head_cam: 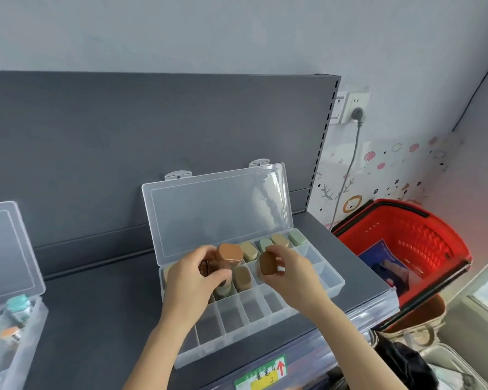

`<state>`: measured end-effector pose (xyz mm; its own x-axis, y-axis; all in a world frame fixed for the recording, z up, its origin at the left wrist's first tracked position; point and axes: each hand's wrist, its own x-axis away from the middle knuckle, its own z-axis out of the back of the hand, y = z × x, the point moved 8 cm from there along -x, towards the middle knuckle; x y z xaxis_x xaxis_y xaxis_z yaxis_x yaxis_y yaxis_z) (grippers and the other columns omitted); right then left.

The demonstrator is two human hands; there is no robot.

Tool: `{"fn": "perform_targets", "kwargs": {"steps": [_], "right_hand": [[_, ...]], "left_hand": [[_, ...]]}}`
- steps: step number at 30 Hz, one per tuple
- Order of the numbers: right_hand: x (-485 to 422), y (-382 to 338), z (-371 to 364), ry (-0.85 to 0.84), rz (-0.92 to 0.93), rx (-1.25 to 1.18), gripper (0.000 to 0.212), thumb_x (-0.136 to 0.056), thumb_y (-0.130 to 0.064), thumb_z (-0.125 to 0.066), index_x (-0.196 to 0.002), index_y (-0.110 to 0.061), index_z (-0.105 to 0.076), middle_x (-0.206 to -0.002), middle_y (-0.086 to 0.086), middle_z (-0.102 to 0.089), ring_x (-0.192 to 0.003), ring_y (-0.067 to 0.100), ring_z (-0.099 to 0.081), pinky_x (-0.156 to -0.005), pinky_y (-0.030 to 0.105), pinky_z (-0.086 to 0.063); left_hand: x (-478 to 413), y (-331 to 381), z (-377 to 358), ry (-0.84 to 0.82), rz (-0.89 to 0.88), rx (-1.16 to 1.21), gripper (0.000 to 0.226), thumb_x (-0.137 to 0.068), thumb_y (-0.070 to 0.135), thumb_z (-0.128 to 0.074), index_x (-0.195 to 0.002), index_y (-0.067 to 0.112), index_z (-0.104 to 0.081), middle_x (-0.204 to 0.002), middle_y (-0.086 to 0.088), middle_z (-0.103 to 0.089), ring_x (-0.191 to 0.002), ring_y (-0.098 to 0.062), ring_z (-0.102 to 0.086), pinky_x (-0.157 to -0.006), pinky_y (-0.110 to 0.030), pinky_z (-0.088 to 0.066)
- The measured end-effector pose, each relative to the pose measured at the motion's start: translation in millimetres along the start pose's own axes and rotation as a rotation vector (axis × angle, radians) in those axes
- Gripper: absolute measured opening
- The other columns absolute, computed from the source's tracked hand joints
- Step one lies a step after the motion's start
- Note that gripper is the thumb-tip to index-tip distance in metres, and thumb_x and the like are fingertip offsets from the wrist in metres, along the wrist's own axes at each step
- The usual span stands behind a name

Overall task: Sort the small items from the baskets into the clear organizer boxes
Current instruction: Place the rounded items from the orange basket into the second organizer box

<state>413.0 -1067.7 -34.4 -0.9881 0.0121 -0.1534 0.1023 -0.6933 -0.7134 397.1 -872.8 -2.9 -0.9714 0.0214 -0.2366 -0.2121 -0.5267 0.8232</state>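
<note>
the left hand clasps a small brown round-cornered capped bottle, fingers curled round it, above the left-middle of the clear plastic organizer box on the dark grey shelf. the right hand pinches a second brown round-cornered piece in its fingertips, just above the middle row. tan and green pieces fill the far row; the near row looks unfilled. the likely risk is that the light pinch slips and drops the piece into a wrong cell, or a wrist nudges the box, which sits close to the shelf's near edge.
</note>
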Motion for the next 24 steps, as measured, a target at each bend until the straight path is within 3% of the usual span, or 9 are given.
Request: {"fn": "perform_targets", "kwargs": {"steps": [5, 11, 17, 22, 24], "right_hand": [[-16, 13, -12, -0.138, 0.035, 0.100, 0.041, -0.077, -0.018, -0.073, -0.114, -0.025, -0.057, -0.098, -0.009, -0.061, -0.090, 0.012, -0.058, -0.079, 0.018, -0.050], [-29, 18, -22, -0.274, 0.136, 0.260, 0.045, -0.075, -0.027, -0.075, -0.117, -0.023, -0.060, -0.111, -0.002, -0.054, -0.096, 0.016, -0.053, -0.082, 0.019, -0.046], [-33, 15, -28, -0.366, 0.224, 0.327, 0.039, -0.078, -0.030, -0.071, -0.115, -0.023, -0.062, -0.107, -0.002, -0.046, -0.089, 0.013, -0.044, -0.081, 0.019, -0.043], [-34, 9, -19, -0.350, 0.215, 0.203, 0.061, -0.077, -0.027, -0.075, -0.133, -0.025, -0.051, -0.120, -0.003, -0.047, -0.106, 0.016, -0.052, -0.088, 0.023, -0.047], [-36, -6, -6, -0.287, 0.227, 0.062, 0.058, -0.076, -0.026, -0.075, -0.130, -0.025, -0.054, -0.118, -0.006, -0.052, -0.104, 0.013, -0.055, -0.085, 0.023, -0.049]], "left_hand": [[-4, -10, -7, 0.024, 0.051, -0.025, 0.033, -0.076, 0.024, -0.078, -0.094, 0.040, -0.056, -0.088, 0.032, -0.057, -0.084, 0.008, -0.054, -0.066, -0.003, -0.036], [-4, -13, -12, 0.092, 0.098, -0.062, 0.029, -0.074, 0.025, -0.078, -0.099, 0.033, -0.064, -0.092, 0.022, -0.065, -0.088, -0.001, -0.059, -0.069, -0.006, -0.039], [-6, -14, -14, 0.144, 0.118, -0.096, 0.031, -0.074, 0.027, -0.078, -0.103, 0.028, -0.066, -0.096, 0.017, -0.068, -0.091, -0.008, -0.061, -0.075, -0.018, -0.046], [-4, -11, -17, 0.163, 0.121, -0.095, 0.031, -0.074, 0.026, -0.078, -0.102, 0.028, -0.065, -0.095, 0.017, -0.067, -0.090, -0.006, -0.060, -0.076, -0.020, -0.048], [-7, -6, -17, 0.168, 0.120, -0.094, 0.029, -0.074, 0.027, -0.078, -0.099, 0.031, -0.065, -0.093, 0.019, -0.067, -0.088, -0.005, -0.060, -0.073, -0.017, -0.047]]}}
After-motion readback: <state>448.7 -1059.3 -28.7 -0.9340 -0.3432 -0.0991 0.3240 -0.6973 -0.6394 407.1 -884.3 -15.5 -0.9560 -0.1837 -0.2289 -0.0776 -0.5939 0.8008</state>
